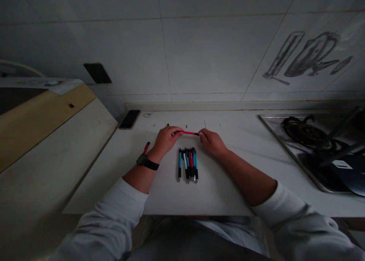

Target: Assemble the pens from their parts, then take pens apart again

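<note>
A red pen is held level just above the worktop, its ends pinched in the closed grips of the left hand and right hand, and (should either pinch slacken) the row of pens lying just nearer could be struck and scattered.

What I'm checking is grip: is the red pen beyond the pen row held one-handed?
No, the left hand and right hand each pinch one end of the red pen.
</note>
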Available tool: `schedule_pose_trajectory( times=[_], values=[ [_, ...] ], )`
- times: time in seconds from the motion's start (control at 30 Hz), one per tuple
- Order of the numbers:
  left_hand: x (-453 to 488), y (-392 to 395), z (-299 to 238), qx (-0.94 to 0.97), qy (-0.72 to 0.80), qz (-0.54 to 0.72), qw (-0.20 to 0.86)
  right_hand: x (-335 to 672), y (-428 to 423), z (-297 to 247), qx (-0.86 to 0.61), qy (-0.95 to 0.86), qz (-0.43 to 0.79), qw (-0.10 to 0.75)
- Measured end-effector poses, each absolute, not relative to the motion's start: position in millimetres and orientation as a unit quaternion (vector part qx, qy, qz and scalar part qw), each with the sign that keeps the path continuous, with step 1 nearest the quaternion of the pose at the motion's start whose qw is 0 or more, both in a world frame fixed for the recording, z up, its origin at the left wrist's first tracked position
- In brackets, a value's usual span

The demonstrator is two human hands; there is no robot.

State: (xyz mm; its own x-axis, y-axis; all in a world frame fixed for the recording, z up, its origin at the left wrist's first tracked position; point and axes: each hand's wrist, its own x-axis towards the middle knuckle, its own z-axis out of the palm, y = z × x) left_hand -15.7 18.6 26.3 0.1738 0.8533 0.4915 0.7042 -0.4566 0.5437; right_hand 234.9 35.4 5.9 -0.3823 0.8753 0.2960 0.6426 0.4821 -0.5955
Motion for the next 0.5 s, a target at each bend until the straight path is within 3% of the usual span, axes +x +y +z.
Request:
schedule_pose_trajectory(
  times=[0.5],
  values=[
    [-17.4, 21.1, 22.5, 0.766, 0.513, 0.376, 0.088, 232.3, 33.6, 7.1, -0.465, -0.815, 0.192, 0.287]
  ],
)
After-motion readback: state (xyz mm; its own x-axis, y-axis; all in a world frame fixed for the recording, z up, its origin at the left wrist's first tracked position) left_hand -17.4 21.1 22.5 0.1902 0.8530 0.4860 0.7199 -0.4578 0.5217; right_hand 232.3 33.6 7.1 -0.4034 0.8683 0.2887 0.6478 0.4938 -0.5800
